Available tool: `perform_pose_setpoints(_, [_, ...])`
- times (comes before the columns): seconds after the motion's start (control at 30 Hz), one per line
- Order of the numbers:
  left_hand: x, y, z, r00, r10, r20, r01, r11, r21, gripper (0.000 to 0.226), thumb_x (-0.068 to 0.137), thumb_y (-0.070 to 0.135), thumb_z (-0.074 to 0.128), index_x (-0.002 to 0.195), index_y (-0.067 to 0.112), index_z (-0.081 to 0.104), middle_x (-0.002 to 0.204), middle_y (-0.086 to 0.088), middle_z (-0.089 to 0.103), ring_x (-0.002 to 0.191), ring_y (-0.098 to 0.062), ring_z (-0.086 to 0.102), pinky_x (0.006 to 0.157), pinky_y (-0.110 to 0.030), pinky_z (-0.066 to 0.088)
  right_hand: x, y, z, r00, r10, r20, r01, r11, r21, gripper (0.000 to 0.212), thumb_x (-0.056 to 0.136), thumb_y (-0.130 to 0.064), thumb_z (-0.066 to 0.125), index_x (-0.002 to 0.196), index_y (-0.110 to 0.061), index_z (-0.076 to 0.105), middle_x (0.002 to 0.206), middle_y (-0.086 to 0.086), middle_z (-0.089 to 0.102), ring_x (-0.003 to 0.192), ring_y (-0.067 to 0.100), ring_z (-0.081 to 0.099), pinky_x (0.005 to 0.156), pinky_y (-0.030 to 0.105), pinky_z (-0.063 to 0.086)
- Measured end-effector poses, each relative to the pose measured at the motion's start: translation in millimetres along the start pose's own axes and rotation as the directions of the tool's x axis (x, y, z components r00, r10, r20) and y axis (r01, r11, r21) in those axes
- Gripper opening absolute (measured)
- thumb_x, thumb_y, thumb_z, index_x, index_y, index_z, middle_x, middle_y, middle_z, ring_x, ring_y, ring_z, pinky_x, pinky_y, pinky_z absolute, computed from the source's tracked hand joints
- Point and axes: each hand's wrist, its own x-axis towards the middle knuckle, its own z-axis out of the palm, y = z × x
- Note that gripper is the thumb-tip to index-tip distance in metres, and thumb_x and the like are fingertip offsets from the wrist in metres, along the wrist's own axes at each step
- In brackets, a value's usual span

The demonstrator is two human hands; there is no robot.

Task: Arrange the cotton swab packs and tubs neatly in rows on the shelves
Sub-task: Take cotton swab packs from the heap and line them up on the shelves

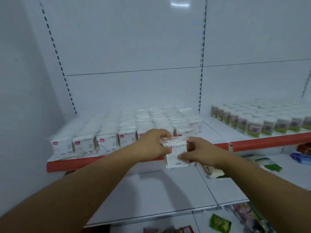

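Observation:
A clear cotton swab pack with a white label is held in front of the upper shelf's red edge. My left hand grips its upper left side. My right hand pinches its right side and lower edge. Behind them, several rows of cotton swab packs stand on the upper shelf, left section. Rows of round cotton swab tubs with green and purple labels fill the right section of that shelf.
A white lower shelf lies beneath my arms. Green and blue packets lie on the shelf to the right. More packets sit at the bottom. White back panels with slotted uprights rise behind.

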Motion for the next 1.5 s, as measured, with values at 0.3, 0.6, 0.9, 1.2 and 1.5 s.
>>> perform_pose_setpoints(0.3, [19, -64, -105, 0.994, 0.026, -0.102, 0.03, 0.859, 0.51, 0.041, 0.085, 0.033, 0.071, 0.123, 0.025, 0.061, 0.123, 0.005, 0.063, 0.111, -0.013, 0.058, 0.095, -0.031, 0.046, 109, -65, 62, 0.912, -0.383, -0.143, 0.215, 0.746, -0.63, 0.049, 0.079, -0.043, 0.073, 0.12, -0.024, 0.054, 0.107, -0.006, 0.058, 0.097, 0.013, 0.056, 0.083, 0.03, 0.047])
perform_pose_setpoints(0.6, [38, -126, -110, 0.992, 0.116, 0.053, -0.116, 0.648, 0.752, 0.035, 0.091, 0.04, 0.059, 0.122, 0.023, 0.055, 0.122, 0.004, 0.056, 0.112, -0.017, 0.048, 0.091, -0.031, 0.036, 168, -58, 94, 0.873, -0.485, 0.051, 0.286, 0.425, -0.859, 0.048, 0.075, -0.055, 0.07, 0.105, -0.018, 0.064, 0.119, -0.002, 0.052, 0.107, 0.019, 0.047, 0.089, 0.034, 0.04])
perform_pose_setpoints(0.9, [44, -118, -96, 0.992, 0.117, 0.055, -0.108, 0.508, 0.854, 0.06, 0.089, 0.042, 0.053, 0.14, 0.016, 0.033, 0.14, -0.007, 0.039, 0.126, -0.024, 0.039, 0.104, -0.039, 0.036, 156, -48, 58, 0.972, -0.229, 0.061, 0.147, 0.381, -0.913, 0.091, 0.085, -0.062, 0.057, 0.153, -0.024, 0.01, 0.162, -0.001, 0.002, 0.148, 0.017, 0.001, 0.119, 0.037, 0.005])
perform_pose_setpoints(1.2, [54, -127, -69, 0.992, -0.059, 0.116, -0.078, 0.44, 0.895, 0.088, 0.098, 0.032, 0.049, 0.15, 0.011, -0.018, 0.161, -0.008, -0.014, 0.149, -0.027, -0.008, 0.119, -0.054, 0.008, 164, -34, 61, 0.975, -0.158, 0.157, 0.195, 0.271, -0.943, 0.094, 0.085, -0.065, 0.052, 0.153, -0.021, 0.004, 0.162, 0.002, 0.002, 0.149, 0.018, 0.001, 0.12, 0.045, 0.003])
perform_pose_setpoints(1.5, [61, -103, -79, 0.962, -0.214, 0.172, -0.045, 0.492, 0.869, 0.103, 0.089, 0.066, 0.043, 0.148, 0.017, -0.026, 0.16, -0.003, -0.022, 0.148, -0.021, -0.016, 0.118, -0.055, -0.003, 163, -38, 32, 0.936, -0.292, 0.195, 0.297, 0.363, -0.883, 0.101, 0.079, -0.073, 0.05, 0.154, -0.025, 0.003, 0.162, 0.002, 0.0, 0.148, 0.018, -0.002, 0.12, 0.042, -0.002])
